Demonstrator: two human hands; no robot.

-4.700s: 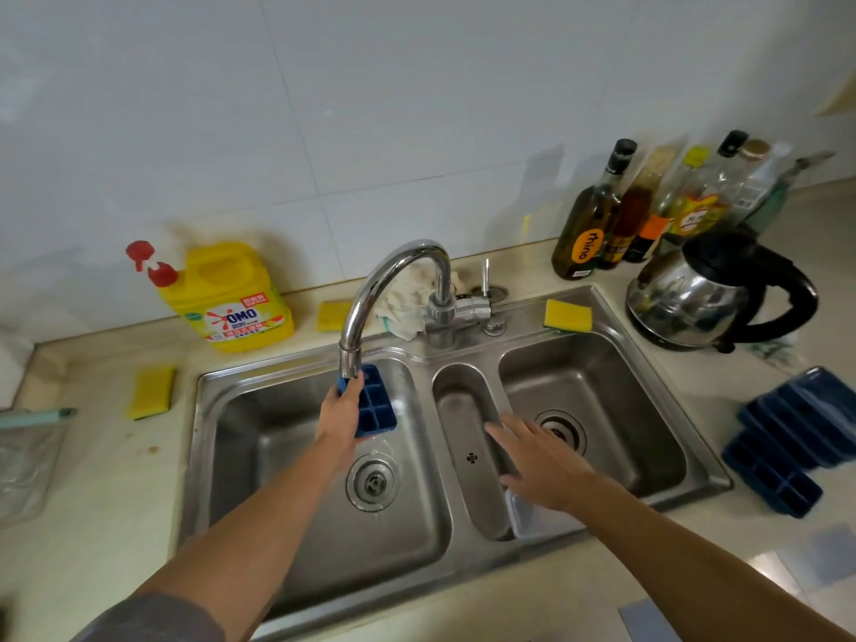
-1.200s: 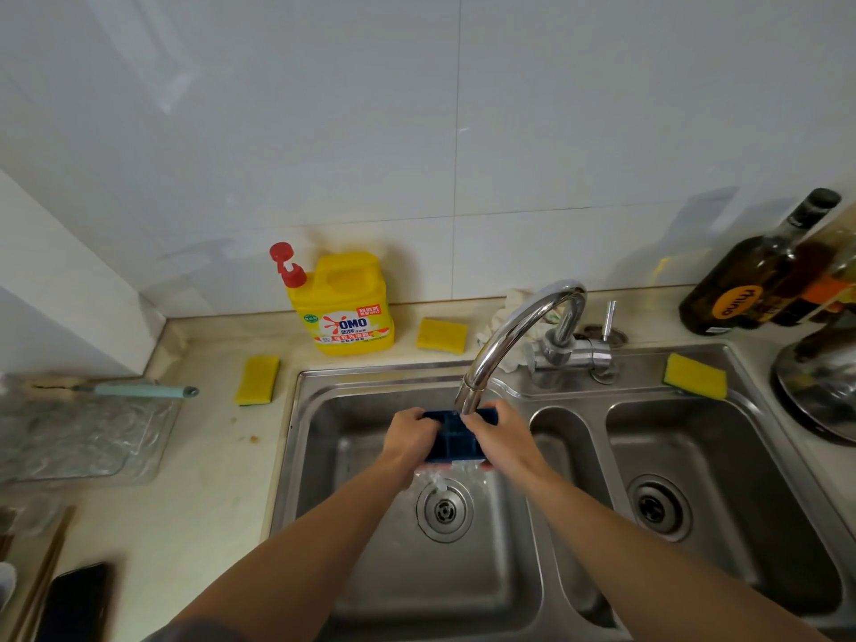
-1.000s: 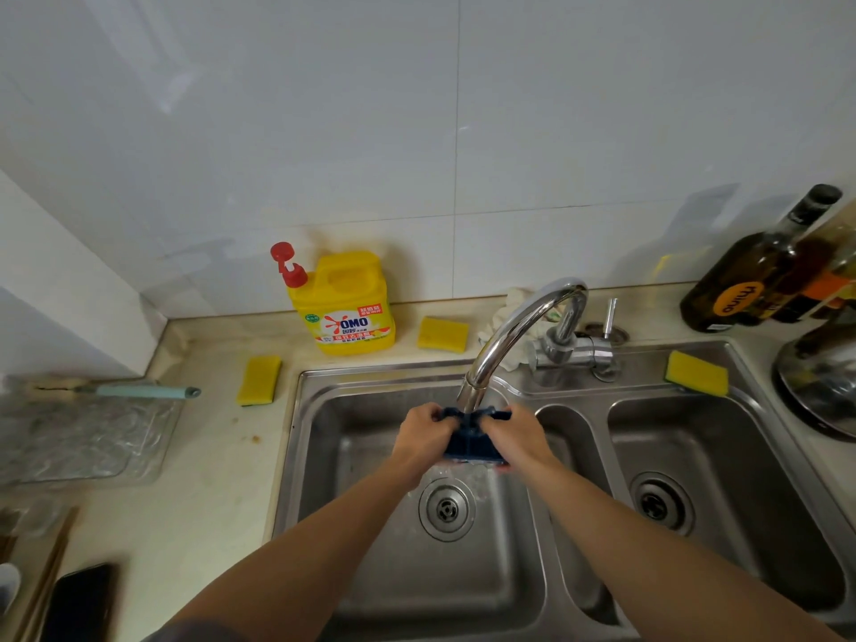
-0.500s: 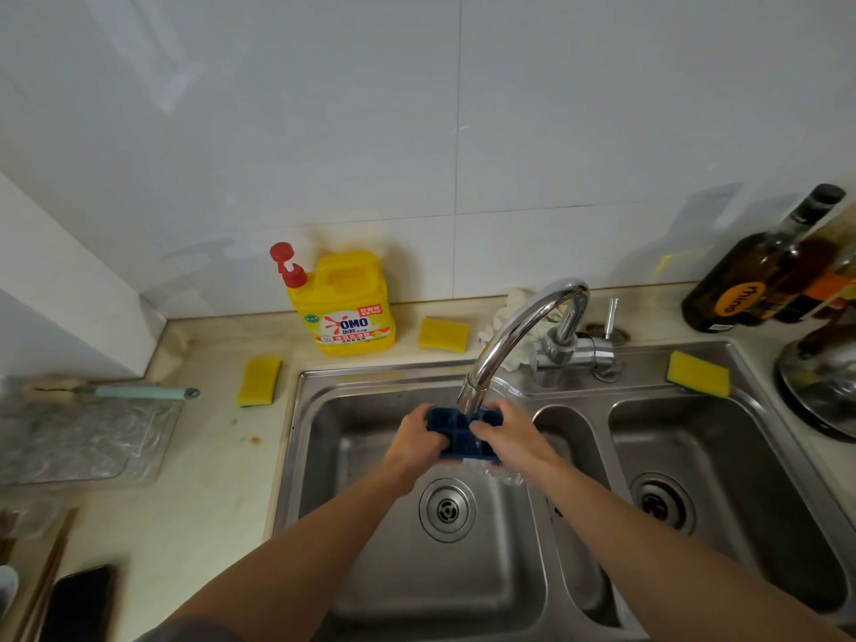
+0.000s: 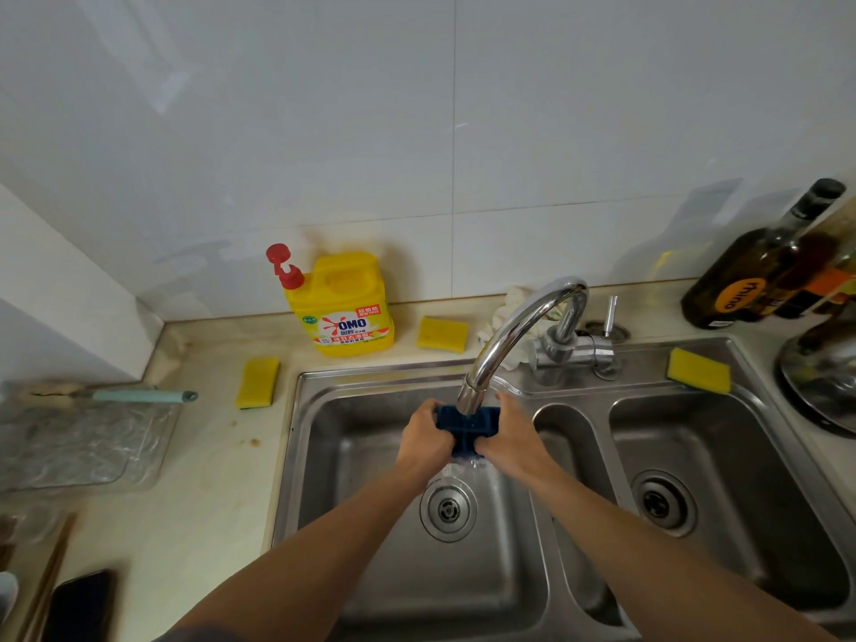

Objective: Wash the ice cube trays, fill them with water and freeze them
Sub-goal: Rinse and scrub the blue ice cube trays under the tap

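Now the right hand (image 5: 509,437) has joined the left hand (image 5: 424,440), which worked alone some seconds ago. Over the left basin of the double stainless steel sink (image 5: 296,456), under the curved chrome faucet (image 5: 514,331), both curl their fingers around the ends of the small dark blue plastic ice cube tray (image 5: 465,424). I judge this is the rinsing step; next the tray needs levelling to fill.

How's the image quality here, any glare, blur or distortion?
Head view: wide-angle bending curves the counter edge; glare on wall tiles and faucet; the ice cube tray, held by left hand and right hand, is dark but sharp; bottom-left corner is smeared.
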